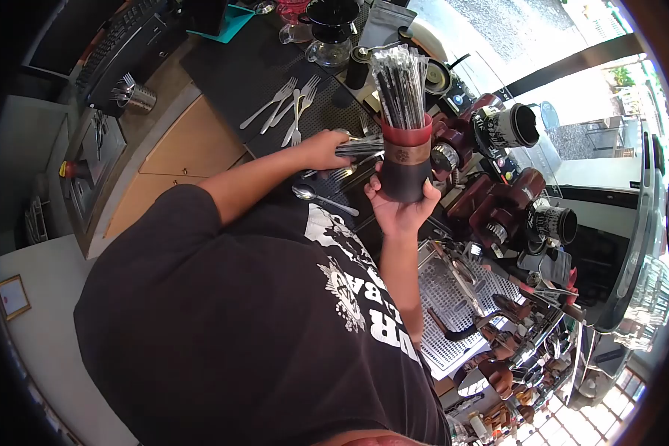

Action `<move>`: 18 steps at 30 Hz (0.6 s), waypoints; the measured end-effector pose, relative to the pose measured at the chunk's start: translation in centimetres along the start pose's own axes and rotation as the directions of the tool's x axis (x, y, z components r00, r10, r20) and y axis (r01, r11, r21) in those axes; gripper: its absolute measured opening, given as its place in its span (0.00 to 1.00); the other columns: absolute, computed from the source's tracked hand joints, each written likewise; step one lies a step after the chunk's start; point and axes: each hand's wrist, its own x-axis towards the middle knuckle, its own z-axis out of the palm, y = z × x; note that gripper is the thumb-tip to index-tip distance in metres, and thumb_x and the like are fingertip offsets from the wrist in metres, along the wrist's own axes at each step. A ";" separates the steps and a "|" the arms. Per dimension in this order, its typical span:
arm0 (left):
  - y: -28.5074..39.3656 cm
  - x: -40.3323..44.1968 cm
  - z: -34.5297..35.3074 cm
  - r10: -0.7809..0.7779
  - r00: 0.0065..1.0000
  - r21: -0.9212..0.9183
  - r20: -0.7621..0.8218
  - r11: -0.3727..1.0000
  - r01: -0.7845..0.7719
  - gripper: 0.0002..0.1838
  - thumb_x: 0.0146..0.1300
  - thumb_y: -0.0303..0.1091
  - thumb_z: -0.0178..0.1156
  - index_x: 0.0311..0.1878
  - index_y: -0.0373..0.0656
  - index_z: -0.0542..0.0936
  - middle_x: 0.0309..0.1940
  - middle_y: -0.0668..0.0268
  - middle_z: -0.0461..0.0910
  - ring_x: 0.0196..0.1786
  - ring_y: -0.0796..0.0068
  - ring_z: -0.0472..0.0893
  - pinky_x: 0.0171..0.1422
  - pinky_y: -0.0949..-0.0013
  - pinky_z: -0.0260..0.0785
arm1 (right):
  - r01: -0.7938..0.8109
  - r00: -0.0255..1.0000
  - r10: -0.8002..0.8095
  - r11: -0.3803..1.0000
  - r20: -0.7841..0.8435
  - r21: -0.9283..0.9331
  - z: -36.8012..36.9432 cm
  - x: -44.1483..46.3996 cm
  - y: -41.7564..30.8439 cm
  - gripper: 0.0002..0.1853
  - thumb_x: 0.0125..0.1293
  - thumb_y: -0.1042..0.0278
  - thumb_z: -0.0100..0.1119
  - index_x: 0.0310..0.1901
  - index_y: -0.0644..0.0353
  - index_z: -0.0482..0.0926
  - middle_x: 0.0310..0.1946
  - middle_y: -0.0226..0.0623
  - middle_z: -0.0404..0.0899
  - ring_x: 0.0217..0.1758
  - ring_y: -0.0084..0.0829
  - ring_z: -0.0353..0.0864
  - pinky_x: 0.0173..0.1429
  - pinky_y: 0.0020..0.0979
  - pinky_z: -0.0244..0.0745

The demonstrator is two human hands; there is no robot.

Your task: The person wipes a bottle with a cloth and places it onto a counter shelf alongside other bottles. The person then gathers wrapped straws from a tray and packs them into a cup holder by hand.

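My right hand (401, 208) is wrapped round a red and black cup (406, 165) with a brown band, gripping it near its base. Black straws (400, 85) in clear plastic wrappers fill the cup and stand above its rim. My left hand (325, 150) is closed on a bundle of thin wrapped straws (360, 149), which points toward the cup's side. Several forks (290, 104) lie on the dark counter beyond my left hand. Near my body a spoon (323, 198) rests on the counter, close to more cutlery partly hidden under the bundle.
Two dark red coffee grinders (490, 212) stand to the right, beside a perforated metal tray (453, 327). At the back are a glass carafe (327, 52) and a black dripper. A metal cup (137, 97) of forks sits at far left, near a sink (89, 175).
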 end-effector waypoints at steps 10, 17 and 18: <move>-2.0 1.3 2.9 0.180 0.855 -0.233 -0.486 0.917 -0.325 0.11 0.65 0.31 0.65 0.44 0.41 0.72 0.27 0.66 0.77 0.29 0.78 0.77 0.34 0.69 0.72 | 0.038 0.998 -0.037 0.999 0.045 -0.011 0.3 0.0 0.0 0.46 0.57 0.33 0.55 0.69 0.61 0.63 0.52 0.50 0.75 0.43 0.38 0.76 0.49 0.41 0.72; -0.2 1.1 3.3 0.156 0.765 -0.148 -0.625 0.939 -0.312 0.13 0.62 0.33 0.62 0.45 0.37 0.72 0.27 0.58 0.78 0.30 0.65 0.80 0.40 0.59 0.73 | 0.083 0.987 -0.085 0.996 0.134 0.019 0.9 0.0 0.1 0.47 0.52 0.29 0.56 0.65 0.59 0.64 0.50 0.46 0.71 0.43 0.36 0.72 0.51 0.39 0.67; 0.3 0.8 3.0 0.158 0.838 -0.108 -0.521 0.962 -0.249 0.15 0.61 0.35 0.63 0.45 0.36 0.73 0.28 0.55 0.80 0.32 0.62 0.82 0.41 0.58 0.74 | 0.090 0.986 -0.093 0.996 0.137 0.028 0.9 0.0 0.2 0.47 0.52 0.29 0.57 0.65 0.59 0.64 0.50 0.45 0.71 0.43 0.35 0.72 0.51 0.39 0.67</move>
